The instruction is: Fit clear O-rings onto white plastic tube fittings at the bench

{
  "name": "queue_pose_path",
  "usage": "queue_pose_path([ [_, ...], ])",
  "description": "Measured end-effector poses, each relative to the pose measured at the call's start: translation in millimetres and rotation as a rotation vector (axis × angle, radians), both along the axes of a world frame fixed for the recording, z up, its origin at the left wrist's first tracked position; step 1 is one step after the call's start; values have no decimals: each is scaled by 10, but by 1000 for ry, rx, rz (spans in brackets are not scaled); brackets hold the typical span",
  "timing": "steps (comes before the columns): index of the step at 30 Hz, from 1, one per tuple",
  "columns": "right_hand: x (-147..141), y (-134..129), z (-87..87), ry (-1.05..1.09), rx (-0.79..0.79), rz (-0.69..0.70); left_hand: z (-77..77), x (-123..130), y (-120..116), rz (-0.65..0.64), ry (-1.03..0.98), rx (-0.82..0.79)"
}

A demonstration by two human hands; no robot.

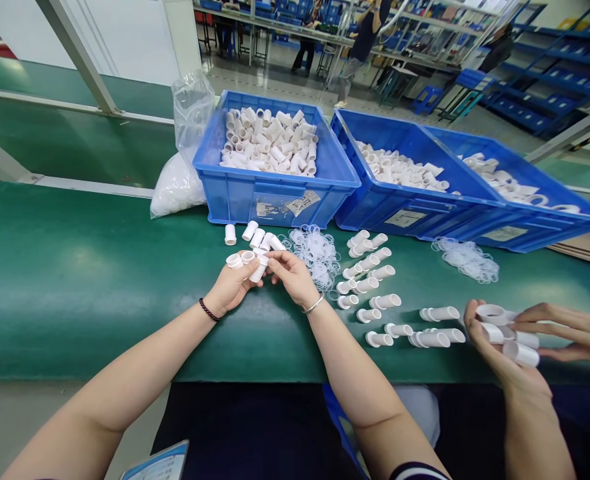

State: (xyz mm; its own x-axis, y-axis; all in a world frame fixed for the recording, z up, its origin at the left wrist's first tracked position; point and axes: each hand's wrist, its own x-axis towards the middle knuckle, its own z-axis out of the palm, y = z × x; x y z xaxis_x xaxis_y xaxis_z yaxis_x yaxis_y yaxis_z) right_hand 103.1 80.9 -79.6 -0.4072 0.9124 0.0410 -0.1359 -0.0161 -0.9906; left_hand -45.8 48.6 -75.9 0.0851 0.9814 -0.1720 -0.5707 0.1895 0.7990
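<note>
My left hand (235,285) is closed around a few short white plastic tubes (259,269), held just above the green work surface. With thumb and fingers pinched, my right hand (293,276) touches the end of the rightmost of these tubes; whether a ring is between the fingertips is too small to tell. Several more white tubes stand or lie just behind my hands, among them an upright one (230,235). To the right of them spreads a pile of thin clear rings (315,257).
Blue bins of white parts line the back: a left bin (279,200), a middle bin (375,200) and a right bin (549,230). A clear bag (179,183) leans there. Rows of flanged tubes (385,301) stand rightward. A co-worker's hands (515,373) hold white rings. More clear rings (467,260) lie nearby.
</note>
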Motion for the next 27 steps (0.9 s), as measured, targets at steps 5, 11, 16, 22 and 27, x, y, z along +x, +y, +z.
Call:
queue_pose_path([
  [5, -17, -26, 19, -62, 72, 13, -14, 0, -10, -38, -19, -22],
  [11, 261, 168, 128, 215, 21, -301, -14, -7, -20, -45, 81, -61],
  [16, 525, 295, 90, -628, 377, -509, -4, 12, -33, -80, 184, -78],
  [22, 452, 213, 43, -1292, 556, -354, -19, 18, -28, -99, 192, -87],
  [27, 452, 226, 34, -1261, 555, -361, -35, 12, -16, -78, 255, -62],
])
